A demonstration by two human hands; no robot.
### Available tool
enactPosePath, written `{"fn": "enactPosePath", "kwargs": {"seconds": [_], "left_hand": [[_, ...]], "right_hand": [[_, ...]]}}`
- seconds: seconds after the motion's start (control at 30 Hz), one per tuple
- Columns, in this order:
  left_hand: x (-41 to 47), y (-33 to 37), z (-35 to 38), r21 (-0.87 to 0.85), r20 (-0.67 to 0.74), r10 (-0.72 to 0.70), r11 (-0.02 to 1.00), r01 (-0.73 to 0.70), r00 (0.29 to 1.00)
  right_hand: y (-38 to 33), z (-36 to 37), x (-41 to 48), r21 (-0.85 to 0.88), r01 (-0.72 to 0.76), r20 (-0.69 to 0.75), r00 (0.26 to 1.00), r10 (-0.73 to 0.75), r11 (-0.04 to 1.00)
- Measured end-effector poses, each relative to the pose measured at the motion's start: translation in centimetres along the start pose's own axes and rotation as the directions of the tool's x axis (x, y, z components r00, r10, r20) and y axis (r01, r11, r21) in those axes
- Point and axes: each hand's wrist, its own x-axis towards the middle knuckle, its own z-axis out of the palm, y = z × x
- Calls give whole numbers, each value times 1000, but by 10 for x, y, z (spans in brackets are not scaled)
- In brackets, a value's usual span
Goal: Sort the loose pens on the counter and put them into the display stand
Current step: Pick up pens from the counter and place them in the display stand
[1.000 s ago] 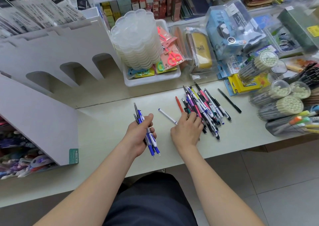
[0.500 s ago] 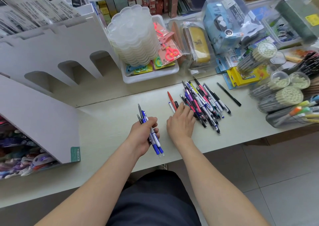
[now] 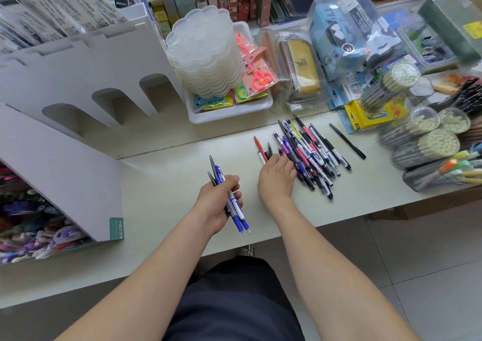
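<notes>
The left hand (image 3: 217, 203) clenches a bundle of blue pens (image 3: 238, 219) above the near tabletop (image 3: 161, 189). The right hand (image 3: 275, 181) lays its fingers (image 3: 286, 163) on the loose pens (image 3: 317, 155) at the right; I cannot tell whether they grip one. The barrels look light, stiff and slick, so best pinched mid-barrel.

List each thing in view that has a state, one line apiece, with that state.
left hand, holds a bunch of blue pens.
right hand, fingers on the left edge of the pen pile; whether it pinches one is unclear.
pen pile, loose and unsorted on the counter.
black pen, lying alone right of the pile.
red pen, lying at the pile's left.
display stand, upright, no hand on it.
</notes>
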Motion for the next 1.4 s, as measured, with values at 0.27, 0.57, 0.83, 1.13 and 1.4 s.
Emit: {"fn": "enactPosePath", "kwargs": {"seconds": [0.27,0.57,0.83,1.13,1.4], "left_hand": [[-2,8,-14,-13,-9,-19,1000,19,1000],[-15,24,-22,-49,-6,65,997,-66,998],[-59,70,-20,2,80,206,978,-207,975],[-85,86,-40,-58,25,226,973,-225,974],[-93,106,-59,-45,-69,416,907,-419,907]], "right_hand": [[-11,8,-29,-136,98,138,987,-80,986],[-19,-67,-44,494,147,229,929,-291,857],[-67,-148,-90,736,312,77,843,-533,601],[-95,-186,-102,763,255,155,820,-552,594],[-115,-186,-103,899,110,167,809,-564,424]]}}
